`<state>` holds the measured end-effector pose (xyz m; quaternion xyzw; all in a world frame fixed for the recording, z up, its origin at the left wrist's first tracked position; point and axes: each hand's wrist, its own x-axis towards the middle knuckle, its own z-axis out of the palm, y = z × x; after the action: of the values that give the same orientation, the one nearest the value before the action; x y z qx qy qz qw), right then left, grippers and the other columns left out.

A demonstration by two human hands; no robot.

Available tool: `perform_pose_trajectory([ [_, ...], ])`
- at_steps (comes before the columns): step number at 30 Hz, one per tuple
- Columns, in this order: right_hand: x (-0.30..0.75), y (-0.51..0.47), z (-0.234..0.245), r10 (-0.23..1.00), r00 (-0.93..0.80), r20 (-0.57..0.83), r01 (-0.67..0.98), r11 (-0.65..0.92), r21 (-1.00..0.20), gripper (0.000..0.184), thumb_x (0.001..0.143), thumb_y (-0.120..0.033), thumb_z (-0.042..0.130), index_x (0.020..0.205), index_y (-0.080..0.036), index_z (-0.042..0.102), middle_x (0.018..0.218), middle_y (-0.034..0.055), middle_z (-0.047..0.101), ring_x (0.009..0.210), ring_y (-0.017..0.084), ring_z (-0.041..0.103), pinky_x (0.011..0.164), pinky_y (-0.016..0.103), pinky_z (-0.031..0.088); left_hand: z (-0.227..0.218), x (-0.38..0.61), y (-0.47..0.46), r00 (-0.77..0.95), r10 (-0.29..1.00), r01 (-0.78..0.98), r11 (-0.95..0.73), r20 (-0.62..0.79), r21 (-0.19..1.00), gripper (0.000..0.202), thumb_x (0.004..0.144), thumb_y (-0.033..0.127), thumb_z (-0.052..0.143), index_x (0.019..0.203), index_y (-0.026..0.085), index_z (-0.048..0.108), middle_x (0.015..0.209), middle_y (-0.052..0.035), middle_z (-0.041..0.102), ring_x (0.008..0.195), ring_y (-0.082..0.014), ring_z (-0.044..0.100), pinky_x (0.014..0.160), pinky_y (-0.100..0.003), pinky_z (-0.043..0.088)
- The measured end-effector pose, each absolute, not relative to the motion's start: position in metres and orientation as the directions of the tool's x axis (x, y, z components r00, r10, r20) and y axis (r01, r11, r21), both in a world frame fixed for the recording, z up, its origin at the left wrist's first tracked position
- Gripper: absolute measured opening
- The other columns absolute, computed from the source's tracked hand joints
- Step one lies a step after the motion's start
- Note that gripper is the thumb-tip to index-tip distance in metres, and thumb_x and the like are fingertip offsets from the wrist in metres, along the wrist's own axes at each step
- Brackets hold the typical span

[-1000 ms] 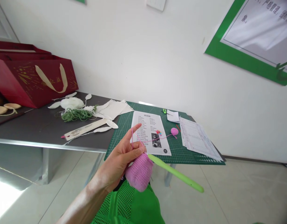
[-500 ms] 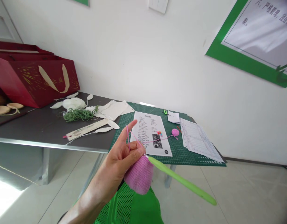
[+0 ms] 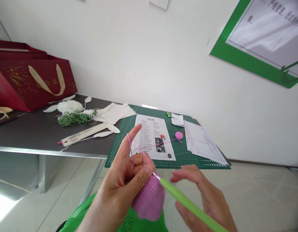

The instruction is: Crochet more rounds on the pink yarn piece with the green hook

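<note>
The person's left hand (image 3: 122, 183) is closed on a pink crocheted piece (image 3: 149, 199), with the index finger raised and a strand of pink yarn (image 3: 139, 149) looped over it. The piece sits low and near, just above the person's green mesh garment (image 3: 77, 219). The metal tip of one green crochet hook (image 3: 190, 204) enters the top edge of the piece, and its long handle slants down to the right. The right hand (image 3: 202, 196) is open, fingers and thumb apart on either side of the handle and not closed on it; whether it touches the handle is hard to tell.

The yarn runs far across a printed pattern sheet (image 3: 151, 129) to one ball of pink yarn (image 3: 179, 135). Both lie on a green cutting mat (image 3: 180, 159) at the right end of a grey desk (image 3: 35, 137), with a stack of printed forms (image 3: 202, 140) to the right of the sheet. Left of the mat lie a tangle of green yarn (image 3: 74, 119), a white bundle (image 3: 70, 106) and about five white leaf-shaped pieces (image 3: 113, 128). Red gift bags (image 3: 33, 83) stand at the far left. A green-framed poster (image 3: 260, 42) hangs on the white wall above, and pale floor tiles (image 3: 260, 193) lie below.
</note>
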<state>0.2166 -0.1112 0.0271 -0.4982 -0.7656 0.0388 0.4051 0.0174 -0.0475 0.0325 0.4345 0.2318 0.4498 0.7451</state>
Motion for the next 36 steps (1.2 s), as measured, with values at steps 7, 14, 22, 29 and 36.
perform_pose_trajectory([
  [7,0.169,-0.091,0.017,0.642,-0.004,0.767,0.589,0.622,-0.517,0.04,0.096,-0.062,0.055,0.092,-0.022,0.057,0.065,-0.0044,0.055,0.058,0.011,0.053,0.053,0.025,0.043,0.039,0.021,-0.058,0.512,0.858,-0.362,0.271,-0.053,0.892,0.077,0.096,0.04,0.067,0.157,0.053,0.021,0.078,0.0039,0.058,0.06,-0.0101,0.039,0.055,-0.02,0.032],
  [14,0.154,-0.086,0.012,0.477,0.12,0.871,0.609,0.657,-0.444,0.027,0.1,-0.014,0.042,0.074,-0.019,0.049,0.058,-0.0039,0.046,0.053,0.009,0.041,0.051,0.027,0.032,0.036,0.019,-0.059,0.594,0.803,-0.339,0.308,-0.052,0.889,0.08,0.095,0.045,0.069,0.158,0.053,0.021,0.081,0.0032,0.059,0.062,-0.0108,0.04,0.058,-0.023,0.031],
  [22,0.151,-0.088,0.015,0.428,0.174,0.887,0.656,0.622,-0.428,0.024,0.091,-0.002,0.044,0.072,-0.017,0.049,0.06,-0.0033,0.045,0.055,0.009,0.04,0.051,0.028,0.033,0.03,0.01,-0.051,0.702,0.709,-0.253,0.341,-0.071,0.905,0.094,0.084,0.045,0.082,0.16,0.047,0.025,0.083,0.0039,0.059,0.056,-0.0071,0.022,0.053,-0.024,0.02],
  [29,0.159,-0.086,0.017,0.422,0.081,0.903,0.688,0.632,-0.357,0.022,0.092,-0.008,0.046,0.073,-0.017,0.05,0.058,-0.0044,0.044,0.053,0.009,0.04,0.048,0.026,0.034,0.024,0.011,-0.049,0.725,0.688,-0.307,0.376,-0.041,0.874,0.094,0.086,0.037,0.083,0.159,0.047,0.025,0.085,0.0043,0.06,0.055,-0.0051,0.023,0.052,-0.023,0.021],
  [36,0.169,-0.095,0.029,0.543,0.006,0.84,0.608,0.665,-0.434,0.012,0.089,-0.008,0.053,0.082,-0.015,0.06,0.063,-0.0013,0.057,0.055,0.009,0.049,0.048,0.024,0.04,0.026,0.011,-0.048,0.742,0.67,-0.351,0.429,-0.033,0.832,0.094,0.085,0.027,0.084,0.158,0.05,0.028,0.082,0.0053,0.061,0.054,-0.0039,0.022,0.051,-0.019,0.022],
])
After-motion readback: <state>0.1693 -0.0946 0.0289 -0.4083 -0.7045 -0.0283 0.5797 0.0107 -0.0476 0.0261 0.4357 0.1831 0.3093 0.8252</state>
